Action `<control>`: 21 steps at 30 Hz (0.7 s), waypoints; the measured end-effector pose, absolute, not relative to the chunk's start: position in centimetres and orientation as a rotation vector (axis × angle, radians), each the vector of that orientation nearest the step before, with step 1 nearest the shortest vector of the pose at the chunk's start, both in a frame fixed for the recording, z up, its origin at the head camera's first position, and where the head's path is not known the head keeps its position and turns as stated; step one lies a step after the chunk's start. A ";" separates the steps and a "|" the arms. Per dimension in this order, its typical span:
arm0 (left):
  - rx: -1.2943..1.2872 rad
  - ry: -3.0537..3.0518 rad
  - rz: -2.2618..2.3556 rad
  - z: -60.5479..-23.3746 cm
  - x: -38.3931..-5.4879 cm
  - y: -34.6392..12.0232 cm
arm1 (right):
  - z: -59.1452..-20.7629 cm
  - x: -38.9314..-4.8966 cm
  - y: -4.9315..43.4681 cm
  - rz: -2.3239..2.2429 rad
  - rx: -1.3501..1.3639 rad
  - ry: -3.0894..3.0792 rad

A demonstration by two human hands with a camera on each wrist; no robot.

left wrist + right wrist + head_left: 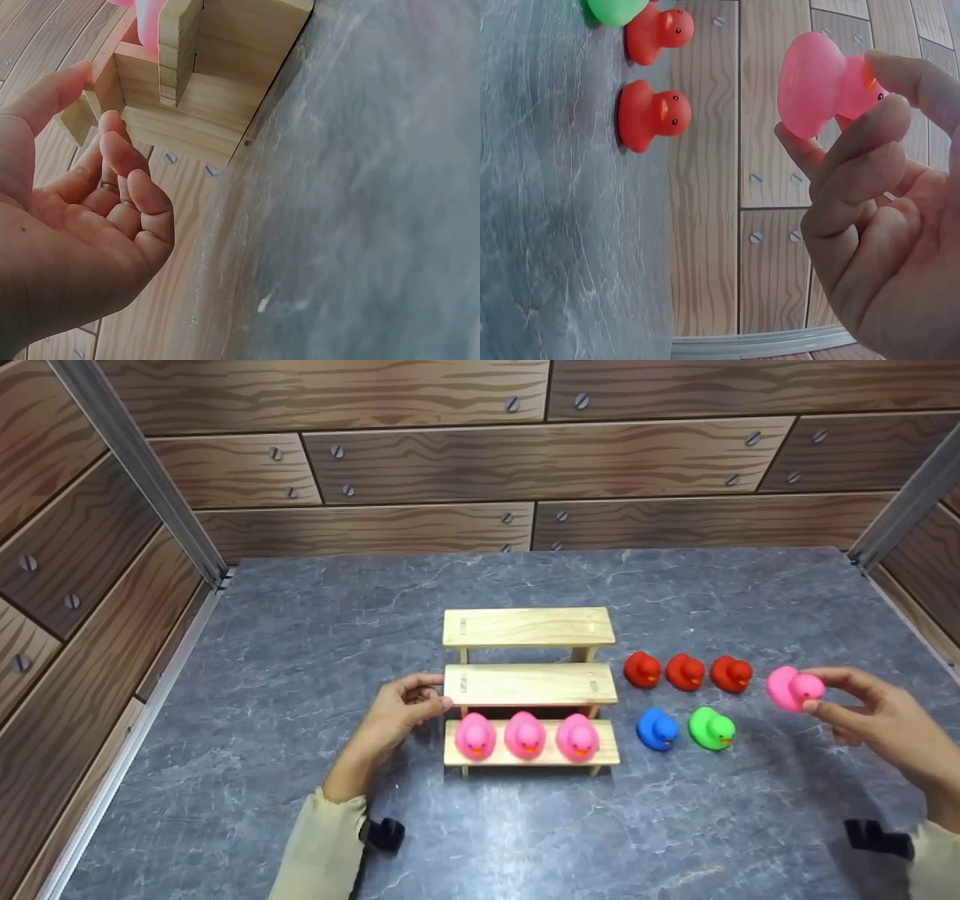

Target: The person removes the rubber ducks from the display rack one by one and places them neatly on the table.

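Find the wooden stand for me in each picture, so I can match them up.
Head: near the centre, the wooden stand shows all three steps.
Left wrist: at the top, left of centre, cut off by the frame.
Right wrist: not in it.
Shared landmark: the grey marbled tabletop, in all three.

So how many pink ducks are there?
4. Three sit in a row on the bottom step of the stand: left duck, middle duck and right duck. The fourth duck is in the right grip. No others show.
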State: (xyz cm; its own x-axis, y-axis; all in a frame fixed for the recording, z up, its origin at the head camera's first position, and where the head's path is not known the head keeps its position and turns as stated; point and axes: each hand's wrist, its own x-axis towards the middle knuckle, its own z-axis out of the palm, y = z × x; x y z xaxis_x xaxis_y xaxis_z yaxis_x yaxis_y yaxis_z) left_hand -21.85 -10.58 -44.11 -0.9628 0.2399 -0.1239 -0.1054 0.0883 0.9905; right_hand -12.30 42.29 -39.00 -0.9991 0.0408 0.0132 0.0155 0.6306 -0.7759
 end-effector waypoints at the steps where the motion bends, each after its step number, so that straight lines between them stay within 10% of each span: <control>1: 0.134 2.115 1.957 -44.1 -21.8 -10.6 | -39.0 -12.2 42.4 1.328 -0.054 -2.812; 21: 0.132 2.117 1.952 -44.1 -21.8 -10.5 | -39.9 -12.4 43.5 1.324 -0.021 -2.850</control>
State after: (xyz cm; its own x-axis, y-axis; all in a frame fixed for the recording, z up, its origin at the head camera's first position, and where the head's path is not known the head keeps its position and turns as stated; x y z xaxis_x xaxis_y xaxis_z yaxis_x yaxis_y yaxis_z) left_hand -21.80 -10.52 -44.13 -0.9624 0.2400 -0.1274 -0.1075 0.0942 0.9897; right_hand -12.41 43.50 -39.92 -0.9999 0.0115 -0.0065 0.0124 0.6448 -0.7642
